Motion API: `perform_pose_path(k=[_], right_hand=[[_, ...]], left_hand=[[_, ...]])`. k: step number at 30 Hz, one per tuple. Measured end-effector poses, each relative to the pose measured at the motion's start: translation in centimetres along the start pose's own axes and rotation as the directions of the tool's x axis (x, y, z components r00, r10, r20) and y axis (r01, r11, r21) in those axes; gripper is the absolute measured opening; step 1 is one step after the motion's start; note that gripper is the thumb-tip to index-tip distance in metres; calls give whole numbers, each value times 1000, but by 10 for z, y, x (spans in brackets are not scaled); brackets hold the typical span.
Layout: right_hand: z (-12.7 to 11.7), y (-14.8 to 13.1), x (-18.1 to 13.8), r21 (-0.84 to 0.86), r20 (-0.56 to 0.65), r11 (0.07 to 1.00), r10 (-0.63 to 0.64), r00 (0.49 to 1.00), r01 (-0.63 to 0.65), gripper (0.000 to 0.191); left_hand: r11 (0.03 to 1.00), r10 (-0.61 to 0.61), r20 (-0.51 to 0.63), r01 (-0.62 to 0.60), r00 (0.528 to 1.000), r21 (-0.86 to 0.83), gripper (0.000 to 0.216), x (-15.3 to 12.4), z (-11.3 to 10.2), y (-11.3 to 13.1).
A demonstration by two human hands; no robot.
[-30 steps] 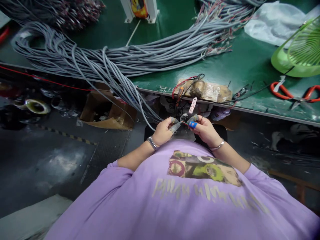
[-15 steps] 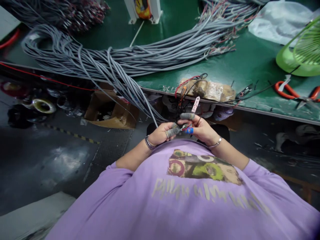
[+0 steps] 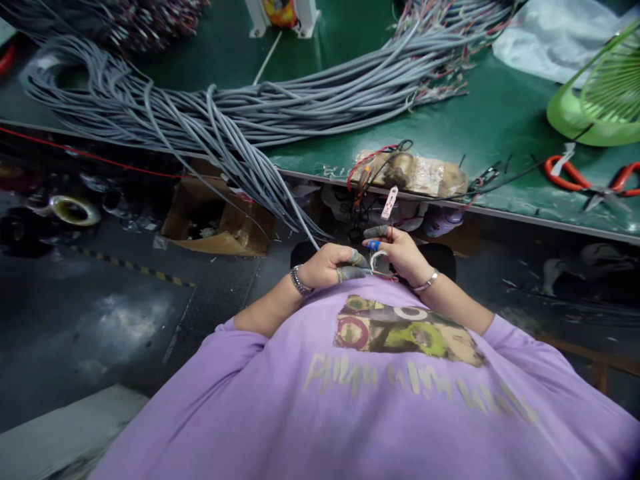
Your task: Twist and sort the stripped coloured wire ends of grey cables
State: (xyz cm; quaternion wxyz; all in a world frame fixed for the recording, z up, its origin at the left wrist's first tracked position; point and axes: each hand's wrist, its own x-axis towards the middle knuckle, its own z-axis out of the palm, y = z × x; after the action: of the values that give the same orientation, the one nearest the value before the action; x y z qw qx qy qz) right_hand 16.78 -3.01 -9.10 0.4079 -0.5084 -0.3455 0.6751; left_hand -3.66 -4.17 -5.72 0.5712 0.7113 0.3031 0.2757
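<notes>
A bundle of long grey cables [image 3: 250,167] hangs over the table's front edge down to my hands. My left hand [image 3: 333,265], with grey wraps on thumb and finger, pinches the end of a grey cable. Thin coloured wires [image 3: 384,274] and a pale strand [image 3: 377,257] stick out from that end toward the right. My right hand [image 3: 403,253], with a blue band and a grey wrap on its fingers, is closed in a pinch at the pale strand. The exact grip between its fingertips is too small to see.
On the green table [image 3: 320,157] lie more grey cables, red-handled pliers [image 3: 567,175], a green fan [image 3: 605,100] and a plastic bag [image 3: 550,40]. A taped block with a small motor-like part [image 3: 400,170] sits at the edge. A cardboard box [image 3: 217,217] stands below.
My right hand has moved slightly up and away from the left. The coloured wires, bunched between the fingers before, now spread out, with a pale strand curving up. The view has shifted a little.
</notes>
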Motion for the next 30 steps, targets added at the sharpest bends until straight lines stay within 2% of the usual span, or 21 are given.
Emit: perform_pose_path(k=[3, 6, 8, 9, 11, 14, 17, 20, 23, 24, 27, 30], right_hand=[[-21, -5, -1, -42, 72, 998, 44, 996, -41, 51], [-35, -19, -9, -146, 301, 988, 90, 949, -47, 63], [-35, -28, -15, -236, 436, 972, 113, 893, -8, 64], [-32, -32, -17, -274, 472, 961, 119, 873, 17, 62], [-22, -36, -19, -327, 487, 944, 123, 865, 50, 53], [-7, -32, -18, -347, 411, 937, 118, 904, 35, 48], [0, -21, -12, -294, 278, 956, 78, 958, 7, 46], [-4, -10, 0, -252, 68, 968, 26, 997, -8, 45], [-18, -3, 13, -209, -143, 978, -9, 990, -22, 42], [-23, -2, 16, -155, -161, 988, -4, 987, -21, 43], [-33, -3, 20, 35, -119, 999, -10, 993, 15, 52], [-32, -13, 22, 91, -98, 995, -42, 994, 51, 59]], left_hand=[[999, -28, -79, 31, 997, 37, 42, 0, -2, -3], [997, -32, -99, 39, 995, 71, 43, 0, -4, -9], [993, -28, -91, 37, 995, 108, 40, 1, -4, -12], [990, -30, -81, 41, 996, 135, 38, 1, -4, -14], [979, -45, -52, 54, 998, 194, 34, 2, -3, -17], [968, -77, -29, 81, 997, 236, 31, 4, -2, -21], [973, -104, -26, 107, 994, 204, 34, 3, -4, -20], [984, -115, 13, 112, 993, 138, 38, 1, -7, -14], [992, -118, 10, 117, 993, 43, 39, 0, -9, -6], [993, -120, -26, 120, 992, 7, 41, 0, -10, -4], [987, -138, -192, 118, 972, -113, 47, 6, -11, -3], [976, -148, -302, 89, 942, -201, 51, 19, -10, -5]])
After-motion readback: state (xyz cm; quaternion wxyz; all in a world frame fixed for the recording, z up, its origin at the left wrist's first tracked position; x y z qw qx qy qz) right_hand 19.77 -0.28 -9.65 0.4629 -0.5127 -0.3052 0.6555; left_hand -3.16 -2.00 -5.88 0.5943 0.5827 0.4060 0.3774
